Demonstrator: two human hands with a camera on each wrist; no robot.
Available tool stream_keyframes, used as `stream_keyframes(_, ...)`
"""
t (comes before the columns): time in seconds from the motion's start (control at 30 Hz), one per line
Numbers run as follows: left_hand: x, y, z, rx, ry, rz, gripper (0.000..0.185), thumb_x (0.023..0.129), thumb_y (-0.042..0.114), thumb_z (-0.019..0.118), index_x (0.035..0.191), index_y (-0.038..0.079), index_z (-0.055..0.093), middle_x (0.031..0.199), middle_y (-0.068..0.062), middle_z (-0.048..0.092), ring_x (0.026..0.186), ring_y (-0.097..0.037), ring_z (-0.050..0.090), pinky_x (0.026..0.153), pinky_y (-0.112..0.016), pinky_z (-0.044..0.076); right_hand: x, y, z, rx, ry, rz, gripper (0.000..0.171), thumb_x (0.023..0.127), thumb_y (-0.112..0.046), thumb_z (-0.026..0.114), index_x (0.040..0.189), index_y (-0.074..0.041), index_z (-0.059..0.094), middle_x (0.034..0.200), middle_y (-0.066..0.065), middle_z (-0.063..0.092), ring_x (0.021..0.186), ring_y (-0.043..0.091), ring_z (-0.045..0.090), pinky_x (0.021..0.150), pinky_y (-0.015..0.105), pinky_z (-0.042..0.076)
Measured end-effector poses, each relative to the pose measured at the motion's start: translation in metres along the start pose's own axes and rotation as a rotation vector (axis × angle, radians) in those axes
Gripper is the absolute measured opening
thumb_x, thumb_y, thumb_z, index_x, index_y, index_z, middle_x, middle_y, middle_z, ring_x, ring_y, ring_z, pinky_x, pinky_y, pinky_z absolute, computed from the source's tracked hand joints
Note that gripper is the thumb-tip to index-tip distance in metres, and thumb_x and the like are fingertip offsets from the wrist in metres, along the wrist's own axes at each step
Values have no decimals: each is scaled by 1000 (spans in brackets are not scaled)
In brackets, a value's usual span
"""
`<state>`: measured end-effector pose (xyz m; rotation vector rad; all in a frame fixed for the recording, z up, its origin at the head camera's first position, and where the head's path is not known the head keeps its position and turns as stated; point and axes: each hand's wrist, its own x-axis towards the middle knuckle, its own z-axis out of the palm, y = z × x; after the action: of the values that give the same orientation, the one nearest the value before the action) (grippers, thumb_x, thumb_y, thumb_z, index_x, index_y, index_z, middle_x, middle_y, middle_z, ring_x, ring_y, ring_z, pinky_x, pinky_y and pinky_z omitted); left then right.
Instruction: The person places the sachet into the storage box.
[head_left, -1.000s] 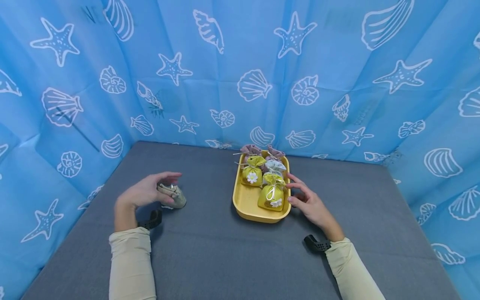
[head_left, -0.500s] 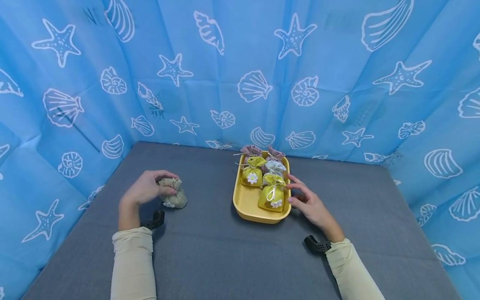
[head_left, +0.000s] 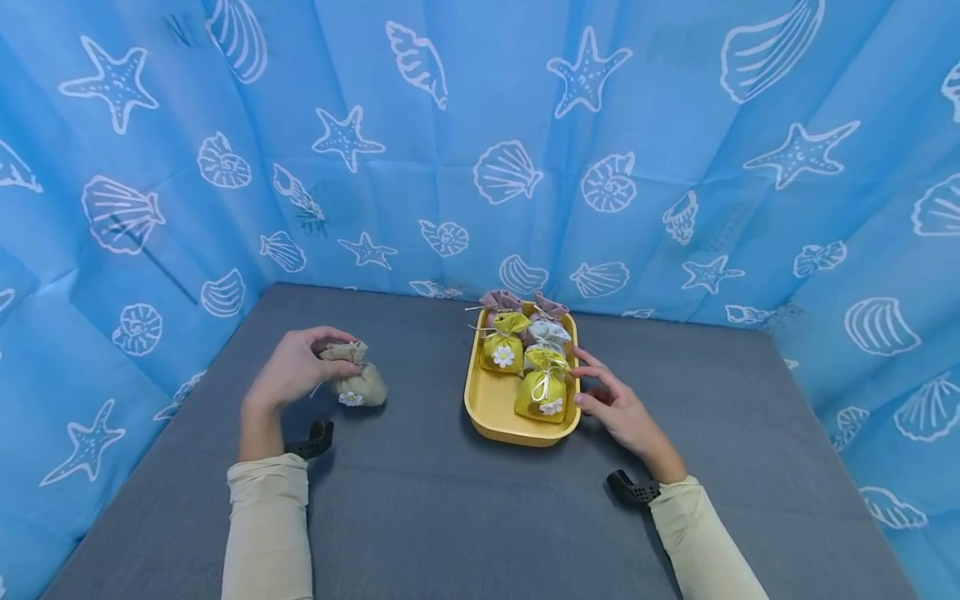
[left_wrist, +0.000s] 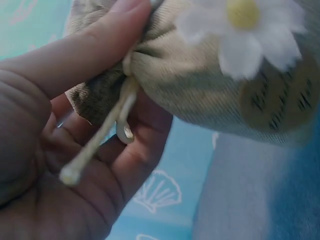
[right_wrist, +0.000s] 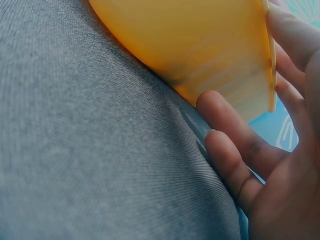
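At the left of the head view, my left hand (head_left: 292, 367) pinches the gathered neck of a beige drawstring pouch (head_left: 363, 387). In the left wrist view the thumb lies across the pouch's (left_wrist: 190, 85) cloth beside its tied cord (left_wrist: 102, 132). A white fabric daisy (left_wrist: 245, 35) and a round printed sticker (left_wrist: 280, 97) sit on the pouch. My right hand (head_left: 626, 417) is at the right side of a yellow tray (head_left: 491, 400), its fingers loosely extended. In the right wrist view, fingertips (right_wrist: 212, 105) lie close to the tray's outer wall (right_wrist: 200, 45).
Inside the tray are two yellow pouches, the nearer pouch (head_left: 543, 392) and the farther pouch (head_left: 501, 350), a pale grey pouch (head_left: 549, 333) and mauve pouches (head_left: 501, 300) at the back. A grey cloth (head_left: 420, 517) covers the table. Blue shell-printed curtains (head_left: 450, 167) surround it.
My left hand has turned and lifted the beige pouch slightly, moving it right, so its daisy now shows in the head view. The right hand and tray have stayed put.
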<state>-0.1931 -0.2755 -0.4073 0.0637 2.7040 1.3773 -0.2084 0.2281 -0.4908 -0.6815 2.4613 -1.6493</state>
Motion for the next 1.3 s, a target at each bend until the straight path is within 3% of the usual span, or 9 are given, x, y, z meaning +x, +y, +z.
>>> stream_keyframes(0.17, 0, 11, 2, -1, 73, 25, 47, 83, 35, 86, 120, 11, 68, 106, -13, 72, 86, -19, 66, 71, -33, 58, 2, -2, 1, 7, -4, -4, 35, 103, -13, 60, 137, -10, 56, 171, 6, 23, 106, 24, 64, 79, 26, 57)
stream_keyframes(0.33, 0, 23, 7, -7, 132, 63, 43, 84, 35, 85, 117, 12, 68, 108, -12, 71, 87, -18, 66, 69, -29, 56, 3, -2, 2, 7, -10, -6, 35, 103, -13, 60, 138, -11, 56, 171, 6, 23, 101, 20, 64, 78, 27, 57)
stream_keyframes(0.67, 5, 63, 21, -63, 186, 151, 40, 82, 33, 87, 113, 14, 70, 108, -8, 73, 87, -20, 67, 67, -30, 57, 2, -1, 3, -7, -3, 10, 34, 103, -14, 60, 137, -12, 57, 171, 5, 24, 102, 19, 64, 78, 29, 58)
stream_keyframes(0.97, 4, 107, 40, -63, 146, 210, 32, 81, 26, 88, 106, 15, 71, 103, -6, 77, 87, -20, 71, 68, -31, 59, 2, -4, 1, -8, 3, 6, 35, 103, -14, 61, 137, -11, 56, 170, 5, 24, 105, 22, 62, 78, 25, 56)
stream_keyframes(1.3, 12, 146, 76, -64, 116, 291, 24, 81, 20, 88, 100, 19, 74, 96, -1, 76, 83, -14, 73, 69, -33, 59, 1, -3, 0, -1, 2, 16, 35, 103, -14, 61, 137, -11, 56, 170, 5, 24, 102, 19, 64, 78, 26, 57)
